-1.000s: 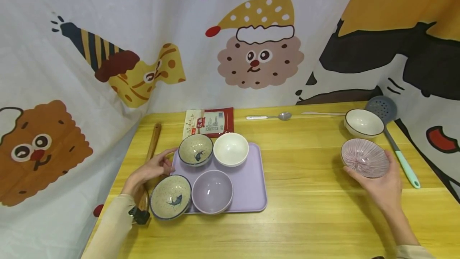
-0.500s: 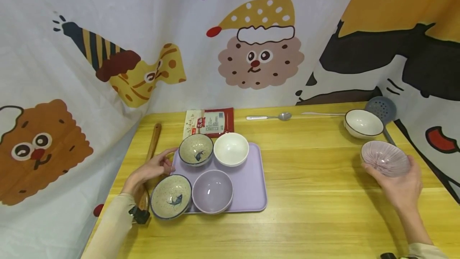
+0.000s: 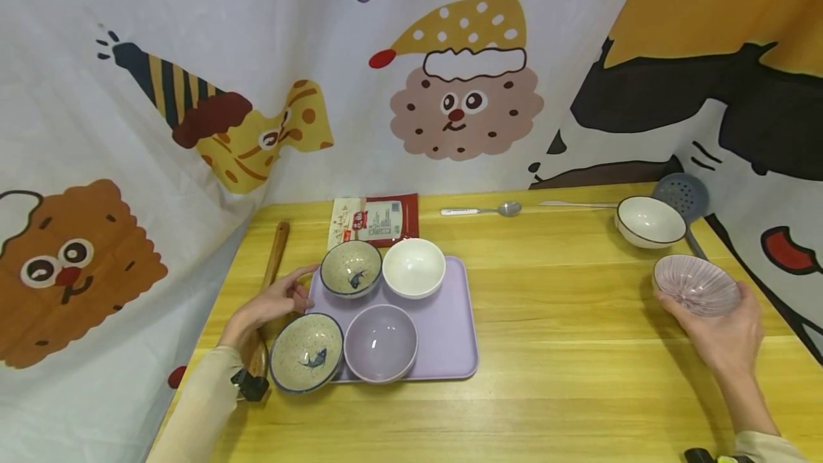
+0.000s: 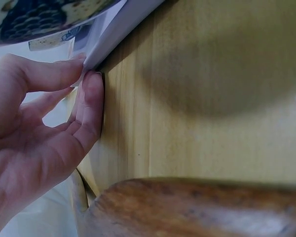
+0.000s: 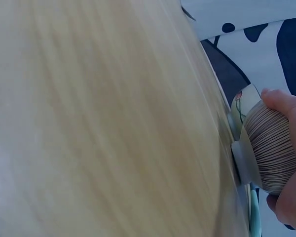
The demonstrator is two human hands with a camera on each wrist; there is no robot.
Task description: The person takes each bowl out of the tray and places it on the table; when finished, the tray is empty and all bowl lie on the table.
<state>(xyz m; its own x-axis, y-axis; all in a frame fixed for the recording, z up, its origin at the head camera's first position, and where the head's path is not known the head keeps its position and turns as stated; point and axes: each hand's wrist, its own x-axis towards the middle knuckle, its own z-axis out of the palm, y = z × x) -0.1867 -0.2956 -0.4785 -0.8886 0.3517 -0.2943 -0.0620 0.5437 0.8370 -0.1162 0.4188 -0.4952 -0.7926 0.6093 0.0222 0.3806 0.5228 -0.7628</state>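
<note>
My right hand (image 3: 726,334) grips a striped pinkish bowl (image 3: 697,284) by its sides, at the table's right. In the right wrist view the striped bowl (image 5: 274,148) has its foot at or very near the tabletop; I cannot tell if it touches. My left hand (image 3: 273,302) pinches the left edge of a lilac tray (image 3: 450,334), thumb above and fingers below in the left wrist view. On the tray stand a speckled fish bowl (image 3: 341,270), a white bowl (image 3: 414,268) and a lilac bowl (image 3: 381,343). Another speckled fish bowl (image 3: 307,352) overhangs its near-left corner.
A dark-rimmed white bowl (image 3: 651,222) stands behind the striped one, beside a slotted turner (image 3: 684,195). Along the back lie a spoon (image 3: 501,209), a thin stick (image 3: 572,203) and a red-and-cream food packet (image 3: 379,218). A wooden utensil (image 3: 275,256) lies left of the tray.
My right hand has carried the striped bowl to the right, over the turner's handle, and slowed near the end. My left hand and the tray have stayed put.
</note>
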